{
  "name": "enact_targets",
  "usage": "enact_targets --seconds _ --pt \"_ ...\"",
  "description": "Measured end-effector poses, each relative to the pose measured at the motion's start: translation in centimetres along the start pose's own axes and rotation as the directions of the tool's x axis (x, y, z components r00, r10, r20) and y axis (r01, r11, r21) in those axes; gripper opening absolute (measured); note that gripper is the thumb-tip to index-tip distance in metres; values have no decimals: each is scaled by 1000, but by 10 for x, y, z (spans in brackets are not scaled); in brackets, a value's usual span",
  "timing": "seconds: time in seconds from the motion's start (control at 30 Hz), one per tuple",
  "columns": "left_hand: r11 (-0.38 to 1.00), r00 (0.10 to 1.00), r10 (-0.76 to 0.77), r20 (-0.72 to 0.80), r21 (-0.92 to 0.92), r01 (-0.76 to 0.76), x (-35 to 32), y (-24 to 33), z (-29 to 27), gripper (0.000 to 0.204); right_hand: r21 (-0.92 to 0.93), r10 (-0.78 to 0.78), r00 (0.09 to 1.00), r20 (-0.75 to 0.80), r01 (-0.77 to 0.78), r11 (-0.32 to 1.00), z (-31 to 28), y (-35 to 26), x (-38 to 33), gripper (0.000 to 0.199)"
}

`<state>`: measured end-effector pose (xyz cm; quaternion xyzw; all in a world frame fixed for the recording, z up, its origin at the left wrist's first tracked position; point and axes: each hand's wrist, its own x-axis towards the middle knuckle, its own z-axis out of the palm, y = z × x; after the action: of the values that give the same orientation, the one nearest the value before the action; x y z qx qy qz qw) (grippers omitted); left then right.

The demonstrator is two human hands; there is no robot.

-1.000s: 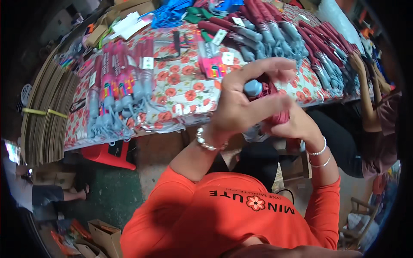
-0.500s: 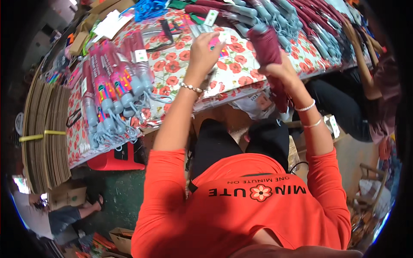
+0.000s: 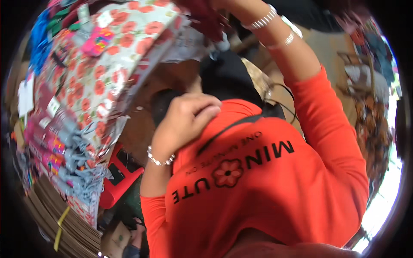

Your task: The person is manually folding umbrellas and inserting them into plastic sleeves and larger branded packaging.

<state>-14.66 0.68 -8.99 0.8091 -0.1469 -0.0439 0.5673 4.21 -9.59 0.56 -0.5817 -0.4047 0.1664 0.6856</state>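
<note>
The left hand [image 3: 187,118] lay curled against the chest of the orange long-sleeved shirt [image 3: 266,180], fingers folded together and pressed on the cloth near a thin black strap [image 3: 228,127]; whether they pinched anything could not be told, and it looked like a hand parked out of the way, not at work. The right hand was cut off by the top edge; only its forearm [image 3: 284,43], ringed with silver bangles [image 3: 264,19], reached up and far, so its grip could not be told either. Just beside that wrist hung a dark maroon bundle of cloth [image 3: 202,19], blurred, touching the far edge of the flower-printed tablecloth [image 3: 107,69]; it seemed lifted clear of the table so it could be handled freely. Its long axis could not be read through the blur. On the left, pink-and-grey packaged pieces [image 3: 51,146] lay side by side on the cloth, their long axes running near to far, grey tasselled ends toward the near table edge. Below the table sat a red plastic stool [image 3: 118,180], and stacked brown cardboard sheets [image 3: 47,215] bound with a yellow strap lay near left.
</note>
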Motion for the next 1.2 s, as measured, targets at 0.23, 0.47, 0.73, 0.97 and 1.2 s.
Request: enact_targets --seconds 0.23,0.47,0.73,0.97,1.2 --pt "999 973 3 231 43 -13 17 -1 78 9 -165 114 992 -53 -121 979 -13 9 -1 18" --pt "855 861 -278 426 517 20 27 -18 83 9 -74 73 991 112 -65 995 3 13 -5 21" --pt "962 921 -234 310 209 174 51 24 67 11 -315 -28 995 93 56 947 -24 -2 -7 29" --pt "988 905 -33 424 -125 94 92 -16 121 12 -143 245 958 149 -224 964 -33 8 -11 19" --pt "977 827 -179 534 0 212 99 -10 113 12 -163 361 917 168 -335 928 -58 30 -36 22"
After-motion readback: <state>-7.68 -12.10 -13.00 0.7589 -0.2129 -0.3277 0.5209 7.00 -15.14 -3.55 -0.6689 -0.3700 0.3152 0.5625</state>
